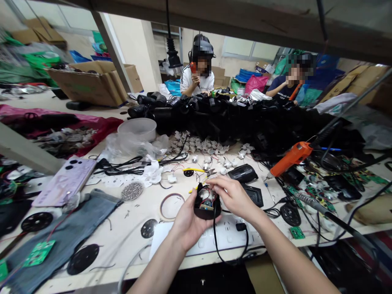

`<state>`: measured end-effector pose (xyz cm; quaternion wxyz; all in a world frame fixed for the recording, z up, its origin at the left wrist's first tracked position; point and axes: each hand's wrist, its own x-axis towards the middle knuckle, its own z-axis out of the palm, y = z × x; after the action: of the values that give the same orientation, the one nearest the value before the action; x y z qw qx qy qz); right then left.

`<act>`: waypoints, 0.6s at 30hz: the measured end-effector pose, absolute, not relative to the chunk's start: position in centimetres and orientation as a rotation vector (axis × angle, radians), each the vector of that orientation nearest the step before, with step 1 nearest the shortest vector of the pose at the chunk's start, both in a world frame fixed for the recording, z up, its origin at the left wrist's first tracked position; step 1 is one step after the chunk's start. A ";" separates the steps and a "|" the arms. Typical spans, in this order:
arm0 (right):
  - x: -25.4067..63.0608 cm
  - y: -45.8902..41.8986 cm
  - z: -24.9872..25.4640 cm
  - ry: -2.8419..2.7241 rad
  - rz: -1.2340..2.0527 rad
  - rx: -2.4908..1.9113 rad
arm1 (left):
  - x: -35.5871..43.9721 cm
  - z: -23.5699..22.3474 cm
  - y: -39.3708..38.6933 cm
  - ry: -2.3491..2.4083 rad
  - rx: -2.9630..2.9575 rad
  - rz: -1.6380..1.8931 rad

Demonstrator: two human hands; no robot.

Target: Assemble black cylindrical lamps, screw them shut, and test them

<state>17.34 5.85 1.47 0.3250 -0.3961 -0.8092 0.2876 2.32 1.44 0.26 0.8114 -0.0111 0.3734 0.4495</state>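
Left hand (190, 216): gripping a black housing (208, 214), thumb along one side and fingers beneath, its uncovered face turned up. The hold appears chosen to steady the housing and leave its interior in sight. Right hand (232, 194): fingers bent together at the housing's upper right edge, beside the wires inside; whether they pinch a wire cannot be made out. The housing is held above the front of the worktop (137, 210), over a white power strip (202, 243). A black cord (215, 237) hangs from it in a loop, presumably left slack so that the housing can be turned.

Yellow-handled pliers (196, 170) and a tape roll (162, 208) lie near the hands, likely for easy reach. An orange screwdriver (290, 158) stands tilted to the right, its tip pointing down.

Surface: pale and crowded, with small white parts (202, 145) spread behind the pliers and dark casings (214, 118) heaped beyond. Room: a shelf (245, 20) crosses overhead; two co-workers, one in a white shirt (186, 85), sit opposite, with cartons and bags behind them
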 end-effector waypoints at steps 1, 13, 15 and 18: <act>17.6 6.0 1.5 -2.067 0.785 -1.064 | 2.3 0.2 1.5 0.799 -0.027 0.953; 19.1 5.9 -0.4 -1.950 0.927 -1.300 | 2.2 0.0 1.7 0.808 -0.045 0.911; 19.1 5.8 -0.5 -1.956 0.941 -1.273 | 2.3 0.0 1.7 0.810 -0.053 0.913; 19.0 5.7 -0.4 -1.996 0.904 -1.203 | 2.3 0.1 1.8 0.805 -0.065 0.918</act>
<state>19.01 5.69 -0.37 0.3154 -0.4568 -0.7577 0.3432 2.26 1.77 0.06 0.8188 -0.0304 0.3778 0.4311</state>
